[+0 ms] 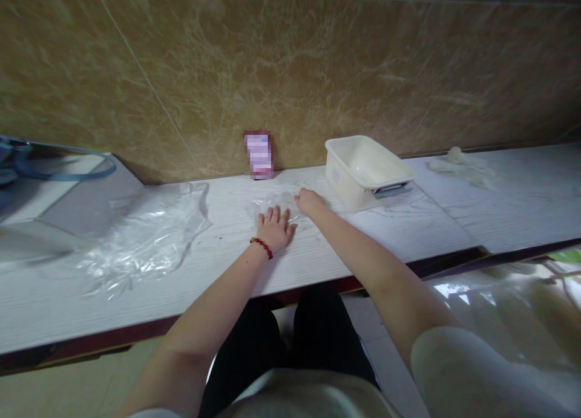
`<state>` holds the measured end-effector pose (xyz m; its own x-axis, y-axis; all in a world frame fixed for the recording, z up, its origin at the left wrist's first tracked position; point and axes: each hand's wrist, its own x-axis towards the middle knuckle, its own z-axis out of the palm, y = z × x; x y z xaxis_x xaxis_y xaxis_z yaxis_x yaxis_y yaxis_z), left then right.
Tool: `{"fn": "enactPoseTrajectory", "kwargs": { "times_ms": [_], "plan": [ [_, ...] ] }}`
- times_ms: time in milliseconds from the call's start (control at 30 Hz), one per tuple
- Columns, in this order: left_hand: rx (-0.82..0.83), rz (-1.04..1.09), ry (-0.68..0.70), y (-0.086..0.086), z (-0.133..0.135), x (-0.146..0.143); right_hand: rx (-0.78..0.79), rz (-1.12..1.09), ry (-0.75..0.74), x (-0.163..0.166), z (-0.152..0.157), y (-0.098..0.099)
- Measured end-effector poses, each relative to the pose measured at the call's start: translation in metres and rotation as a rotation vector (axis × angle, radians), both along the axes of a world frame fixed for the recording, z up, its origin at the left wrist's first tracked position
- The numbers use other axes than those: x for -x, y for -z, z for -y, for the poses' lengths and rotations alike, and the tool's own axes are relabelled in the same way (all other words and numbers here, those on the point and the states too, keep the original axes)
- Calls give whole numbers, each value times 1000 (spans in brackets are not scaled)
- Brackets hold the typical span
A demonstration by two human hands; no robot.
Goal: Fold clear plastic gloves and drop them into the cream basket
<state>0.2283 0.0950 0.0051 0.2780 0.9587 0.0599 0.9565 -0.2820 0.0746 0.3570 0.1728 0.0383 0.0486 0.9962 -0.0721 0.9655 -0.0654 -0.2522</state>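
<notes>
A small clear plastic bag (284, 201) lies on the white wood-grain table in front of me. My left hand (275, 227), with a red bead bracelet at the wrist, rests flat on its near part, fingers spread. At the bag's right end my right hand (308, 201) is closed, pinching the edge of the plastic. Whether anything is inside the bag I cannot tell. Just right of my right hand stands a cream plastic bin (349, 177) with a grey clip on its near right side.
A larger heap of clear plastic (149, 236) spreads over the table's left part, beside a white box (86, 191) with a blue strap. A phone (259, 156) leans upright against the brown marbled wall (290, 73). Crumpled whitish gloves or film (463, 167) lie far right.
</notes>
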Motion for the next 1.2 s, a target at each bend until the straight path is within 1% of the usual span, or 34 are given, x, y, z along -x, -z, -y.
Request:
{"fn": "enactPoseTrajectory", "kwargs": {
  "times_ms": [67,100,167,233,267,300,367,400,533,567,633,733,800,833,900,933,967,1033,1067,1133,1200],
  "plan": [
    [3,-1,-17,3,0,1,-137,-14,-28,-1,10,-5],
    [-1,3,-18,4,-1,2,-224,-22,-78,-1,16,-6],
    [-15,18,-20,4,0,2,-347,-49,-257,-1,31,-4],
    [-21,34,-25,4,1,1,-338,-73,-471,-2,47,3],
    [-22,43,-29,3,2,1,-306,-79,-549,-2,55,8],
    [-23,57,-36,1,2,2,-277,-78,-593,-2,61,13],
    [-44,104,-84,-3,1,5,-238,-59,-620,-3,70,22],
    [-68,137,-142,-6,0,9,-230,-44,-612,-4,72,25],
    [-188,297,-502,-17,-11,31,-210,9,-613,-7,75,29],
    [-178,345,-552,-18,-15,37,-206,15,-619,-7,75,28],
    [-117,448,-573,-18,-22,46,-204,19,-634,-8,76,28],
    [-17,584,-487,-14,-30,52,-199,29,-647,-8,76,27],
    [-10,609,-436,-12,-32,52,-194,40,-650,-8,76,28],
    [-49,586,-420,-12,-32,51,-193,45,-651,-8,76,28],
    [-184,478,-363,-14,-27,47,-190,51,-650,-7,76,30],
    [-228,409,-288,-15,-24,45,-187,51,-652,-7,76,30],
    [-233,341,-184,-16,-20,42,-183,47,-656,-6,76,31],
    [-136,227,34,-16,-11,35,-173,24,-664,-6,75,31],
    [-73,184,113,-15,-8,32,-168,2,-665,-6,75,30],
    [12,121,178,-13,-4,27,-174,-69,-631,-9,72,29],
    [56,94,190,-10,-4,24,-204,-160,-540,-13,68,27]
  ]
}}
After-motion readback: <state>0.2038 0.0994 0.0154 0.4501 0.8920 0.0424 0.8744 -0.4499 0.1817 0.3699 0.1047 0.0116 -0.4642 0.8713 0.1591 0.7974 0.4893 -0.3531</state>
